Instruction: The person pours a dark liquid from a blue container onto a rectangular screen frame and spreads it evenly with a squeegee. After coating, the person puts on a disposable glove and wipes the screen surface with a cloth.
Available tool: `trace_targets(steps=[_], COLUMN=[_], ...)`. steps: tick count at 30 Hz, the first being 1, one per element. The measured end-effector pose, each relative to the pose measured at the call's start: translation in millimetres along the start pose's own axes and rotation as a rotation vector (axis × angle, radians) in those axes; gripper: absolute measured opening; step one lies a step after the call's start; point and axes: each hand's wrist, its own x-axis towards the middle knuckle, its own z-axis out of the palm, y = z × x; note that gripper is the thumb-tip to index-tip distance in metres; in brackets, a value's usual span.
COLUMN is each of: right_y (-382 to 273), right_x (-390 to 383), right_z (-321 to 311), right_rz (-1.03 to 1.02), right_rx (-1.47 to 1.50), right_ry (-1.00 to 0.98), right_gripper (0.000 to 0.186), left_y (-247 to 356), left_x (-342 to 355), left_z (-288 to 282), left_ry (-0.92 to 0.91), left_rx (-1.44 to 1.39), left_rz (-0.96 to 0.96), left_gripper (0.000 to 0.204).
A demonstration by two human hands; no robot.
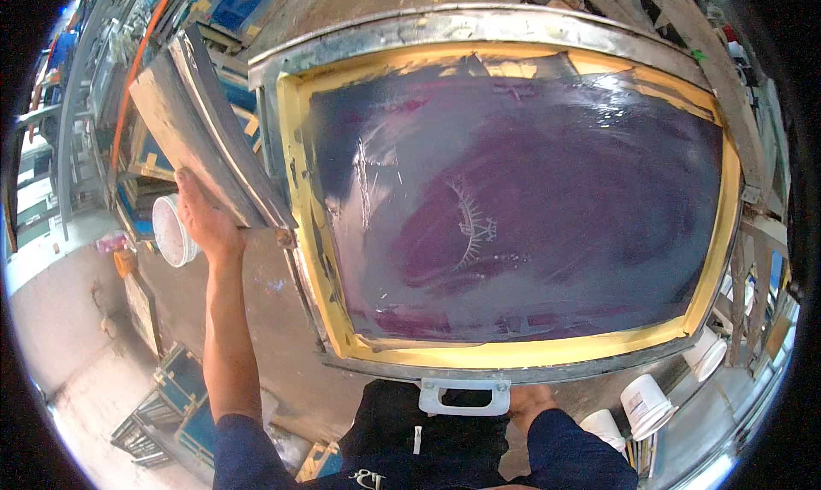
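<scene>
"Any writing, in the head view?"

"Small white lettering [369, 480] on dark clothing [428, 451], nearer the body than both hands; too unclear to read."

"And the grip?"

"Clasping a long wooden bar [175, 118] near its closer end with the left hand [205, 215]. Cannot tell for the right hand [532, 398], half hidden beside a white handle [464, 397]."

"The surface?"

"Smeared purple-grey: a yellow-edged screen [581, 233], beyond the right hand."

"The room?"

"Cluttered; white buckets [646, 404] right of the right hand."

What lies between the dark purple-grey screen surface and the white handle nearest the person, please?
In the head view, a yellow border strip, then the grey frame edge.
</scene>
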Motion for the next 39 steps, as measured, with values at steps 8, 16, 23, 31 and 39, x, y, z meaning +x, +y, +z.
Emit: trace_targets(steps=[8, 16, 23, 31, 39], right_y=[-4.2, 1.2, 4.9, -9.5, -76.5], right_x=[14.5, 9.7, -5.2, -28.0, 9.7], right_z=[5.0, -2.8, -13.1, -38.8, -91.3], right_rz=[0.002, 0.021, 0.060, 0.029, -0.205], right_rx=[-0.013, -0.020, -0.028, 0.008, 0.143], right_ry=[-0.030, -0.044, -0.028, 0.029, 0.196], right_gripper=[0.057, 0.056, 0.055, 0.054, 0.053], left_y=[6.5, -5.8, 7.0, -48.0, -11.0], left_x=[-2.8, 6.9, -4.0, 34.3, 9.0], left_z=[5.1, -6.8, -1.5, -54.0, -12.6], left_ry=[0.025, 0.118, 0.039, -0.011, 0.090], left_rx=[0.072, 0.265, 0.182, 1.227, 0.441], left_rz=[0.019, 0.141, 0.071, 0.810, 0.013], left_gripper=[0.050, 0.052, 0.054, 0.047, 0.056])
